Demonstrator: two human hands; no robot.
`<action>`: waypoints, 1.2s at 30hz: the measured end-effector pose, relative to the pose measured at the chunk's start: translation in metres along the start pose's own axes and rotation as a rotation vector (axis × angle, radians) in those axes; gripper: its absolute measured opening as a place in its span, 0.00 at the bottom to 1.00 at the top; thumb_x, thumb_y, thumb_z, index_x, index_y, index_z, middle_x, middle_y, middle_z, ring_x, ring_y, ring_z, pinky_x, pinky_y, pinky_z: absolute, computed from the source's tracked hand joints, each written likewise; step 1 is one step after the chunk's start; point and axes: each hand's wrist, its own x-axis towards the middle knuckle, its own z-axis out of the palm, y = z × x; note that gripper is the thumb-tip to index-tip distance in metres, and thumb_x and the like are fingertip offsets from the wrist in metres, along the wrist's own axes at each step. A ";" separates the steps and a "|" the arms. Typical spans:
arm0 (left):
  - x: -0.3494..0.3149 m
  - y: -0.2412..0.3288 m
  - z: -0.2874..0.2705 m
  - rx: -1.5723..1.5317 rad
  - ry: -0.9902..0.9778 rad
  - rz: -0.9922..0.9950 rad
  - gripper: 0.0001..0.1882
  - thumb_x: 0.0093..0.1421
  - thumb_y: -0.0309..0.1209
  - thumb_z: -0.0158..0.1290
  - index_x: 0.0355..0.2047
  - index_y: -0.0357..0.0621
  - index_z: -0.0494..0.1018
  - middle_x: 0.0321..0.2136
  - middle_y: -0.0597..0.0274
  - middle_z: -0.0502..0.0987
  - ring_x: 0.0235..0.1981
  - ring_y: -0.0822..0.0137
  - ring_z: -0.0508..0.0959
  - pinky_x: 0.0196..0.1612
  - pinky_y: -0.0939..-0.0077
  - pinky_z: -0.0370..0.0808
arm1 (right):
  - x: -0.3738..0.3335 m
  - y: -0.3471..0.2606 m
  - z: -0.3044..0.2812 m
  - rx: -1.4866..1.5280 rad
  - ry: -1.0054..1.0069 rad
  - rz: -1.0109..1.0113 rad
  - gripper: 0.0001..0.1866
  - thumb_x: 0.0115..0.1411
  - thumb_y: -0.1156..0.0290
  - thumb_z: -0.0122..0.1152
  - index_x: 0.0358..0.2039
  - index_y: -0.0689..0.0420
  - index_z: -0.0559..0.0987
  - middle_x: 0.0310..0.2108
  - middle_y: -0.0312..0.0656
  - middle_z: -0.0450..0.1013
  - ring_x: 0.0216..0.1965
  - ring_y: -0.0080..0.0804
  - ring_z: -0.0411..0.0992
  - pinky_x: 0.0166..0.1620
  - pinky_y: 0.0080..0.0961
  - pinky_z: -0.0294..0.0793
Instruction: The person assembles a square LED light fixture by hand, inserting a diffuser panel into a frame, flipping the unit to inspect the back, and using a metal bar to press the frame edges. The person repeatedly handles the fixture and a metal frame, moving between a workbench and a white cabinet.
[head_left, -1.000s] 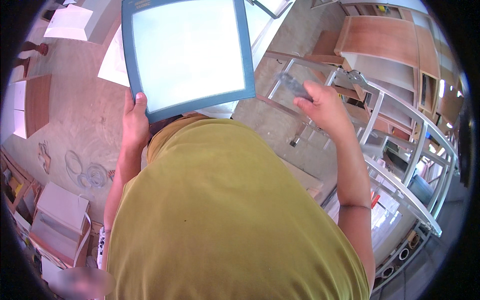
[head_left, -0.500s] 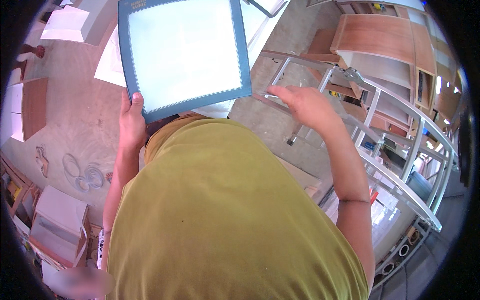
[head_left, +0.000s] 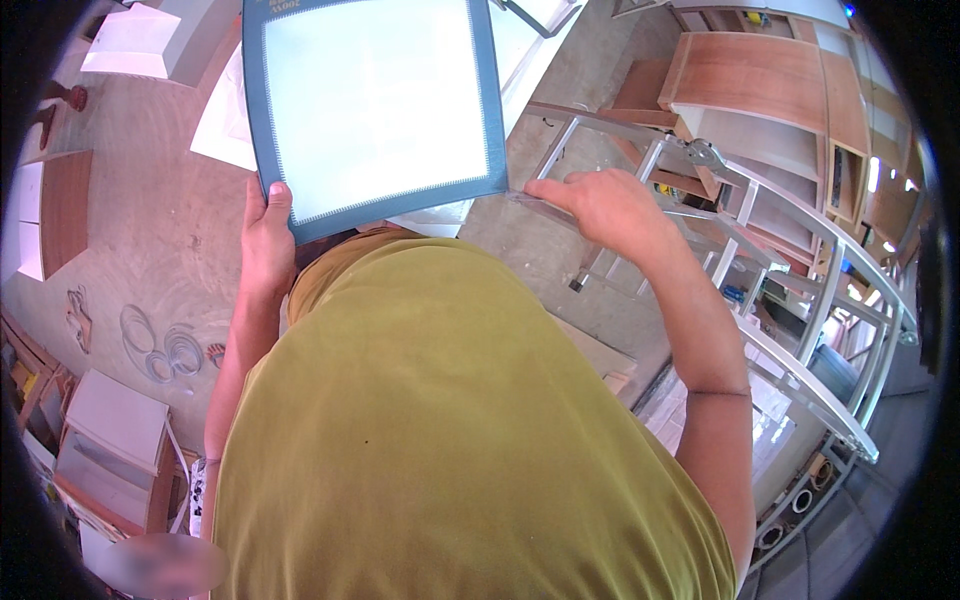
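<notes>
Before me is a flat squarish panel (head_left: pixel 378 115), which looks like a floodlight, with a dark blue border and a bright white middle. My left hand (head_left: pixel 268 235) grips its lower left corner, thumb on the front and fingers behind. Just off the lower right corner, my right hand (head_left: pixel 600 205) is closed in a pinch. A thin, clear strip of film (head_left: pixel 516 195) seems to run from that corner to the pinched fingertips. Behind the panel, a white surface (head_left: pixel 222 125) shows in part.
A silvery metal frame (head_left: pixel 745 205), resembling a ladder, stretches along my right. Wooden cabinets (head_left: pixel 750 75) stand beyond it. Coiled grey cable (head_left: pixel 175 352) lies on the floor at left, near a white box (head_left: pixel 115 420). A dark bracket (head_left: pixel 540 18) is at the top.
My right hand has moved slightly left, toward the panel's lower right corner, and the clear film now shows there. The panel has shifted a little to the right in view.
</notes>
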 end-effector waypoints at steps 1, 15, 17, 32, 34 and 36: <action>0.000 0.001 0.000 0.000 -0.001 -0.007 0.28 0.77 0.38 0.36 0.73 0.42 0.49 0.56 0.47 0.70 0.49 0.56 0.78 0.46 0.60 0.83 | 0.001 0.000 0.000 0.003 -0.001 -0.004 0.33 0.56 0.82 0.54 0.60 0.33 0.74 0.34 0.42 0.79 0.39 0.45 0.79 0.39 0.42 0.78; -0.015 0.030 0.019 -0.131 0.061 -0.154 0.26 0.77 0.38 0.36 0.71 0.43 0.50 0.58 0.48 0.67 0.52 0.54 0.75 0.47 0.57 0.79 | 0.013 0.004 -0.010 0.002 -0.062 -0.048 0.29 0.58 0.80 0.54 0.57 0.36 0.76 0.32 0.47 0.79 0.37 0.50 0.79 0.37 0.46 0.77; -0.015 0.030 0.022 -0.152 0.113 -0.156 0.22 0.77 0.39 0.35 0.66 0.45 0.57 0.50 0.53 0.72 0.41 0.59 0.79 0.31 0.63 0.81 | 0.015 -0.003 -0.015 -0.026 -0.103 -0.007 0.29 0.59 0.79 0.53 0.58 0.36 0.76 0.31 0.47 0.79 0.36 0.50 0.79 0.36 0.46 0.77; -0.018 0.033 0.023 -0.191 0.065 -0.143 0.26 0.77 0.38 0.35 0.72 0.47 0.50 0.57 0.47 0.67 0.50 0.51 0.77 0.40 0.57 0.83 | 0.003 -0.014 0.012 -0.038 -0.059 0.023 0.31 0.62 0.77 0.52 0.64 0.35 0.69 0.29 0.45 0.74 0.32 0.47 0.79 0.33 0.42 0.79; -0.012 0.023 0.016 -0.190 0.053 -0.128 0.26 0.77 0.38 0.35 0.72 0.46 0.50 0.58 0.47 0.67 0.51 0.51 0.76 0.41 0.56 0.83 | -0.001 -0.015 0.021 -0.019 -0.008 0.036 0.32 0.62 0.77 0.51 0.65 0.34 0.67 0.30 0.45 0.74 0.31 0.47 0.79 0.33 0.42 0.79; -0.012 0.024 0.015 -0.174 0.040 -0.132 0.27 0.77 0.38 0.35 0.72 0.46 0.49 0.58 0.47 0.67 0.53 0.51 0.76 0.42 0.56 0.83 | -0.003 -0.015 0.025 -0.002 0.023 0.045 0.32 0.62 0.77 0.51 0.65 0.34 0.66 0.30 0.45 0.73 0.31 0.47 0.79 0.33 0.42 0.79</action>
